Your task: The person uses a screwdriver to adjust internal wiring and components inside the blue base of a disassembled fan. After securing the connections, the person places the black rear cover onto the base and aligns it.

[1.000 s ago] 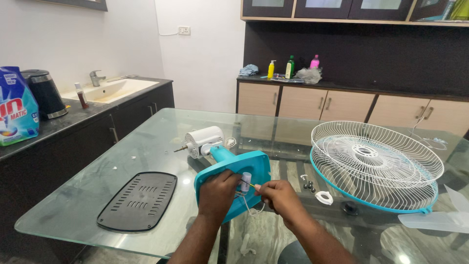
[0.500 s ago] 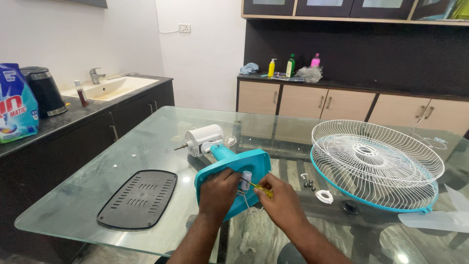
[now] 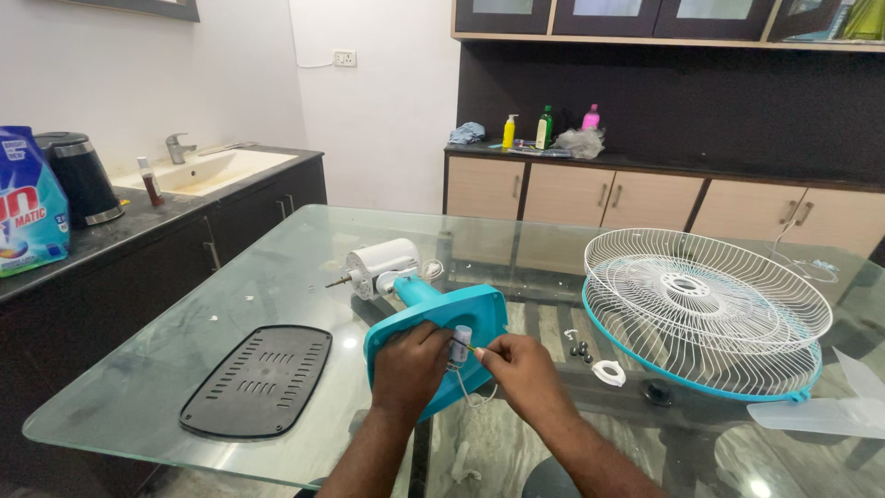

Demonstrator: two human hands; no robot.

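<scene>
A teal fan base (image 3: 458, 312) lies tipped on the glass table (image 3: 277, 277), joined to a white motor housing (image 3: 383, 266). My left hand (image 3: 407, 369) grips the base's lower edge, with its fingers around a small grey cylindrical part (image 3: 460, 346). My right hand (image 3: 522, 367) pinches a thin yellowish wire end right beside that part. White wires hang below my hands.
A black vented plate (image 3: 259, 378) lies at the left. White fan grilles (image 3: 705, 309) with a teal rim sit at the right, with small screws (image 3: 580, 349), a white ring (image 3: 608, 373) and a clear blade (image 3: 820, 415) nearby. A sink counter runs along the left wall.
My right hand has shifted slightly along the wire near the small cylinder. The fan base and my left hand stay in place.
</scene>
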